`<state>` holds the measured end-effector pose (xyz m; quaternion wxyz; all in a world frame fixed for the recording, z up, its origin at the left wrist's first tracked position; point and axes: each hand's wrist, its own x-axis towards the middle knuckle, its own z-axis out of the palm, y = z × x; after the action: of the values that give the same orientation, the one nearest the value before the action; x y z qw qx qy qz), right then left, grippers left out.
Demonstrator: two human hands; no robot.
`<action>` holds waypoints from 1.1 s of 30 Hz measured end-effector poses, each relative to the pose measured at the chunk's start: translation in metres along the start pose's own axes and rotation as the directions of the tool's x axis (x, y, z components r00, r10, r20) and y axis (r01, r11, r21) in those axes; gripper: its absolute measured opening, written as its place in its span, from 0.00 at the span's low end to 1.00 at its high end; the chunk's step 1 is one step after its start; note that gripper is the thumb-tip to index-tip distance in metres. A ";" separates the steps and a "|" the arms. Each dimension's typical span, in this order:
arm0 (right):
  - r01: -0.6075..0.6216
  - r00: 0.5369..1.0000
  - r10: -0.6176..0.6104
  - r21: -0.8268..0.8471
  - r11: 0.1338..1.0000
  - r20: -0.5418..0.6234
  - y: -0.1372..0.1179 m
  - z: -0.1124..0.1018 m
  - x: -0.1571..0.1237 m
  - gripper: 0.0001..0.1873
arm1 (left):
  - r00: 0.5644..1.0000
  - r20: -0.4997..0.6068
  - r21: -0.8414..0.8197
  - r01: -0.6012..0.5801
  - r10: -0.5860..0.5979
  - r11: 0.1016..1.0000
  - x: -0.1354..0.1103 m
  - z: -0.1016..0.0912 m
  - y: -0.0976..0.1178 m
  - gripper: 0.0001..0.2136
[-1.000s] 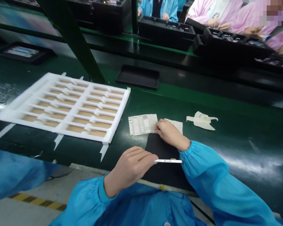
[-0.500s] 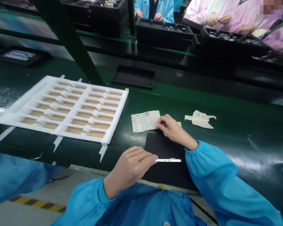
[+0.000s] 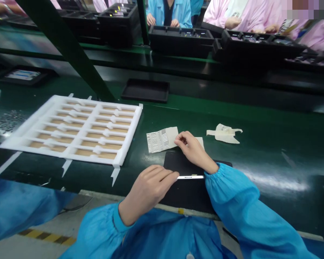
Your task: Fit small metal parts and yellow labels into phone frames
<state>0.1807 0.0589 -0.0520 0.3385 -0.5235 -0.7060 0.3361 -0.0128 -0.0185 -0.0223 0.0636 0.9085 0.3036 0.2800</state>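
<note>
My left hand [image 3: 153,189] is closed around one end of a thin white flat part [image 3: 190,177], seen edge-on with a dark slot in its side. The part is held above a black mat [image 3: 189,196]; its far end meets my right sleeve in the view. Fingertips of my right hand [image 3: 190,145] are pinched together at the right end of a pale sheet [image 3: 160,139] with rows of small silvery strips. What lies between those fingertips is too small to make out. Another piece of pale sheet [image 3: 199,142] shows behind that hand.
A white foam frame [image 3: 95,124] with tan-bottomed slots lies left, with tape tabs. Crumpled pale backing paper [image 3: 226,133] lies right. Behind are a black tray [image 3: 145,90], a green slanted post [image 3: 70,50] and black bins [image 3: 180,41] before co-workers. Small metal pieces [image 3: 9,120] lie far left.
The view has shifted slightly, so the table things appear further left. Both hands keep nearly the same grip and place; the white part has come a little closer to my right sleeve.
</note>
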 end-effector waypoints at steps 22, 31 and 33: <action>0.115 0.978 -0.126 -0.075 0.991 -0.168 -0.036 -0.054 -0.063 0.01 | 0.999 -0.005 -0.039 0.040 -0.040 0.998 0.001 0.002 0.012 0.12; 0.126 0.984 -0.122 0.025 0.992 -0.127 -0.036 -0.034 -0.109 0.13 | 0.990 -0.103 -0.117 0.081 -0.093 0.990 0.009 0.010 0.020 0.11; 0.140 0.982 -0.136 0.019 0.990 -0.133 -0.037 -0.033 -0.107 0.14 | 0.986 -0.140 -0.155 0.071 -0.093 0.985 0.012 0.012 0.022 0.10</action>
<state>0.2131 -0.0490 -0.0166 0.4143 -0.4894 -0.7118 0.2866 0.0130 -0.0280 -0.0200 0.1206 0.8648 0.3227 0.3652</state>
